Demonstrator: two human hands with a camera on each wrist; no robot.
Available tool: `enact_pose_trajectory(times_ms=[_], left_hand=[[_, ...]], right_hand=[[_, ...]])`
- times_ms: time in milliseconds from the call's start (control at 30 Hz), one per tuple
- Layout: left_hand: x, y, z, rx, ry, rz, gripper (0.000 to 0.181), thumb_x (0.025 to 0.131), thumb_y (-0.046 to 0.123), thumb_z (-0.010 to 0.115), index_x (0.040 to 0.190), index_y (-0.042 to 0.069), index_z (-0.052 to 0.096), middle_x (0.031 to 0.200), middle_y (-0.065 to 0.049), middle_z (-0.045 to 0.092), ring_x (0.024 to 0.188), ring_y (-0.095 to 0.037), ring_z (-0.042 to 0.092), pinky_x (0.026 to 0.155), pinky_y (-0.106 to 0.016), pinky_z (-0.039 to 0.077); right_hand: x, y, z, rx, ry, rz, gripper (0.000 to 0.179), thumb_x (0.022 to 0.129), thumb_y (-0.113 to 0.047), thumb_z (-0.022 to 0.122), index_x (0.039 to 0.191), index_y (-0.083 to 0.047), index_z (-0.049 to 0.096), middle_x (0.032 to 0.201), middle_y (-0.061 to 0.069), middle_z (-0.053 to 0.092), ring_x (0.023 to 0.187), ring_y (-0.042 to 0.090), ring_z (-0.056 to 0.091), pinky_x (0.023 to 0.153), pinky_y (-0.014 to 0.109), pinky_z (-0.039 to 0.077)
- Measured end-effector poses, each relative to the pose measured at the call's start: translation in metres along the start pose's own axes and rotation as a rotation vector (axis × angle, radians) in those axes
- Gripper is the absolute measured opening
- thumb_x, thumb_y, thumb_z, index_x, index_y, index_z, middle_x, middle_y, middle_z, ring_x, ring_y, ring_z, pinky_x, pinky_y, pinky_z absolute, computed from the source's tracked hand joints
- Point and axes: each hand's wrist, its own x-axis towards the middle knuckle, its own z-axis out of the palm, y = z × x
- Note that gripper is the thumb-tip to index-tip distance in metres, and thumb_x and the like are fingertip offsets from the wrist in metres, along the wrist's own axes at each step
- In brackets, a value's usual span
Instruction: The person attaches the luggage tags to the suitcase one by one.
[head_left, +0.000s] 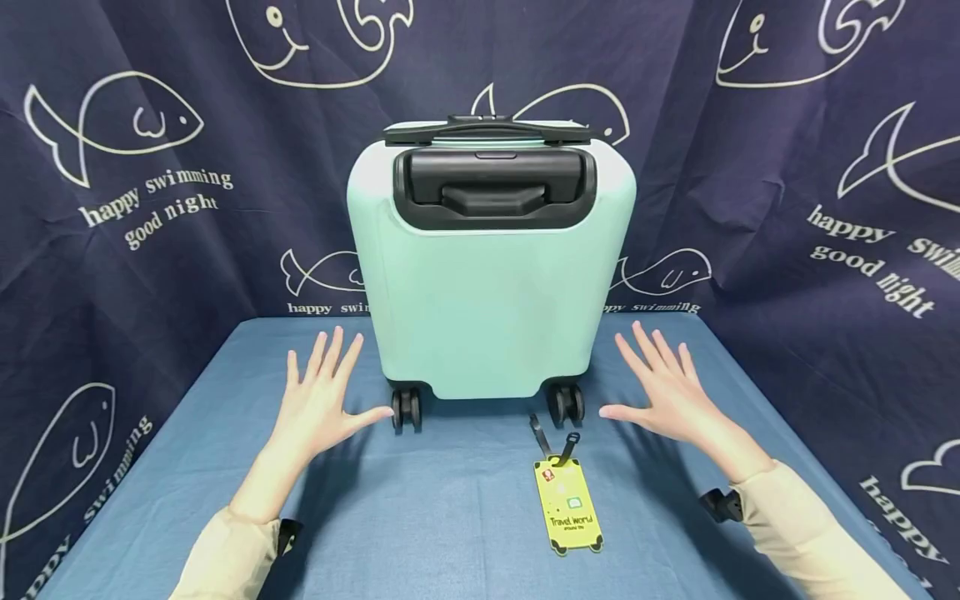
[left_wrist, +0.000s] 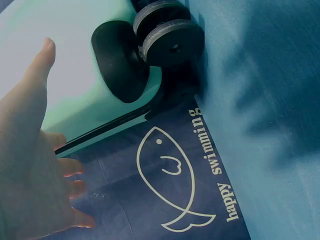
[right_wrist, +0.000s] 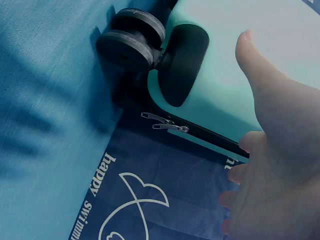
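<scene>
A mint-green suitcase (head_left: 491, 308) stands upright on its black wheels (head_left: 566, 403), its telescopic handle pushed down into the black recess. To its left, my left hand (head_left: 318, 400) is held with fingers spread and nothing in it, the thumb tip near the left wheel. On the other side, my right hand (head_left: 667, 387) is spread the same way, holding nothing. A yellow luggage tag (head_left: 567, 504) with a black strap (head_left: 567, 450) and the words "Travel World" lies in front of the suitcase. In the right wrist view, two zipper pulls (right_wrist: 167, 125) hang at the suitcase's side seam.
Blue cloth covers the table (head_left: 420, 517). Behind it and at both sides hangs a navy curtain (head_left: 247, 275) printed with white fish and whales. Black wrist devices (head_left: 722, 505) sit at both cream sleeves.
</scene>
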Motion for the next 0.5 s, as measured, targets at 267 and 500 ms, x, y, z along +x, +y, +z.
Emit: enact_pose_trajectory(times_ms=[267,500], left_hand=[[0.011,0.004,-0.003,-0.116,0.093,-0.003,0.095,0.073,0.058,0.069,0.147,0.013,0.03,0.151,-0.018,0.029,0.139,-0.036,0.026,0.11,-0.054,0.022],[0.026,0.013,-0.004,-0.281,0.127,-0.099,0.082,0.08,0.053,0.066,0.145,0.014,0.034,0.146,-0.013,0.04,0.133,-0.033,0.039,0.101,-0.052,0.037]], right_hand=[[0.002,-0.002,0.0,0.056,0.039,-0.033,0.094,0.079,-0.058,0.064,0.149,-0.009,0.024,0.155,0.018,0.016,0.141,0.04,0.017,0.113,0.057,0.007],[0.002,-0.005,0.01,0.165,0.057,-0.024,0.084,0.082,-0.052,0.065,0.142,-0.001,0.037,0.147,0.02,0.035,0.132,0.04,0.034,0.105,0.056,0.028]])
